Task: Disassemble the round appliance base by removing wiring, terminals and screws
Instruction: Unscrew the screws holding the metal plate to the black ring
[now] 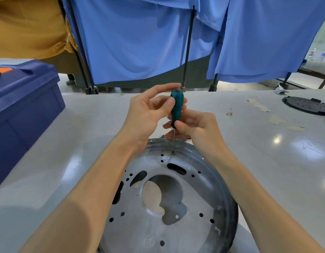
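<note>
A round silver metal appliance base (192, 207) lies flat on the table near me, full of holes and cut-outs. A green-handled screwdriver (177, 108) stands upright over its far rim, its thin shaft tip resting on a screw (172, 153). My left hand (149, 114) pinches the upper handle with thumb and fingers. My right hand (196, 126) grips the lower end of the handle. Another screw (219, 208) sits on the base's right side. A bit of wiring shows behind the far rim, mostly hidden by my hands.
A dark blue plastic toolbox (24, 110) stands at the left on the white table (267, 161). A black round plastic cover (306, 105) lies at the far right. Small debris (229, 112) lies right of my hands. Blue curtains on black stands hang behind the table.
</note>
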`<control>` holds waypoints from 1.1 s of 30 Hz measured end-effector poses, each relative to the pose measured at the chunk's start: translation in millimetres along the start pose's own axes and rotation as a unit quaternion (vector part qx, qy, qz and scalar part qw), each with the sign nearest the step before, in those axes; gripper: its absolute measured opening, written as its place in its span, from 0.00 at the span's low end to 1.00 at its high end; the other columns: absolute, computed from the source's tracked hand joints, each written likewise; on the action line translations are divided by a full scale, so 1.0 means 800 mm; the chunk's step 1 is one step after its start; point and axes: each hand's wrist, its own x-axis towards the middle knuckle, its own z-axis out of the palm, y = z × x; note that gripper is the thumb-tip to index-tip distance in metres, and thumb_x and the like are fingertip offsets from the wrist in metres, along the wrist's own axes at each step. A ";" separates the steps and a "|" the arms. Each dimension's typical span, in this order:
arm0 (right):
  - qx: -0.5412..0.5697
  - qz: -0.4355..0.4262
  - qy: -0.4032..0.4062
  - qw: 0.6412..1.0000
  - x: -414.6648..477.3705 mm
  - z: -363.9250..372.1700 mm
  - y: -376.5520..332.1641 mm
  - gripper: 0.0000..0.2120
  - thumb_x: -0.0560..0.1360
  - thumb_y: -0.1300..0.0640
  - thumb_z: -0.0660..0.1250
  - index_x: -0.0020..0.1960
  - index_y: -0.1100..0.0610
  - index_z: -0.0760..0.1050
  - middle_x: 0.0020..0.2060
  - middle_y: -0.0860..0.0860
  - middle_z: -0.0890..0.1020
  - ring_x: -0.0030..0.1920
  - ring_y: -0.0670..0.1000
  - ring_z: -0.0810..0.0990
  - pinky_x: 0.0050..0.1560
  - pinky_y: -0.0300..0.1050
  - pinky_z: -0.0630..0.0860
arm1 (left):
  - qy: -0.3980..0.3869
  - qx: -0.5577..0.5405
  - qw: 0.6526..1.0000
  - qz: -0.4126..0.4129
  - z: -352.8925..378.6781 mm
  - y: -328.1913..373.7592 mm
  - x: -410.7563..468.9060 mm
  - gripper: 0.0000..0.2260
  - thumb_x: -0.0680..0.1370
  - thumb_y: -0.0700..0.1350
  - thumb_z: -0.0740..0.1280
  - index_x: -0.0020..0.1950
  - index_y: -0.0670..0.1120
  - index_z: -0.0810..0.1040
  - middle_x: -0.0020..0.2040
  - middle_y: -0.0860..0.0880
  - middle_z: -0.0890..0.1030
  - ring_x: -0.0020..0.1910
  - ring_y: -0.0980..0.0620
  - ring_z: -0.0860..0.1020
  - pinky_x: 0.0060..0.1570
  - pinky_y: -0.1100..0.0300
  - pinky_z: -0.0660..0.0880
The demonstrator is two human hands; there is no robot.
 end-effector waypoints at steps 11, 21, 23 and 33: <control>-0.010 0.000 -0.002 1.000 -0.001 0.001 -0.003 0.07 0.76 0.66 0.68 0.54 0.60 0.78 0.43 0.58 0.85 0.38 0.56 0.86 0.41 0.43 0.82 | 0.008 0.003 1.000 0.003 0.000 0.000 0.001 0.11 0.79 0.36 0.64 0.59 0.44 0.79 0.51 0.44 0.84 0.52 0.46 0.82 0.58 0.48 0.77; -0.013 -0.002 -0.005 1.000 -0.001 0.000 -0.001 0.08 0.76 0.65 0.68 0.55 0.60 0.77 0.43 0.58 0.85 0.38 0.56 0.86 0.41 0.43 0.82 | 0.004 0.000 1.000 0.005 -0.007 0.000 0.002 0.11 0.78 0.35 0.65 0.59 0.43 0.79 0.53 0.44 0.83 0.54 0.47 0.82 0.60 0.48 0.76; -0.021 -0.004 0.000 1.000 -0.001 0.002 -0.002 0.13 0.71 0.62 0.74 0.53 0.60 0.76 0.42 0.59 0.85 0.37 0.57 0.86 0.42 0.46 0.83 | 0.015 0.015 1.000 0.011 -0.005 0.000 0.002 0.13 0.74 0.37 0.71 0.58 0.47 0.80 0.51 0.48 0.82 0.51 0.51 0.80 0.58 0.51 0.76; -0.015 -0.015 0.004 1.000 -0.002 0.002 -0.003 0.11 0.73 0.65 0.72 0.54 0.63 0.77 0.41 0.59 0.85 0.36 0.56 0.85 0.39 0.41 0.80 | 0.001 0.012 1.000 0.017 -0.006 -0.001 0.002 0.12 0.73 0.41 0.71 0.56 0.46 0.80 0.50 0.48 0.84 0.51 0.49 0.82 0.56 0.51 0.77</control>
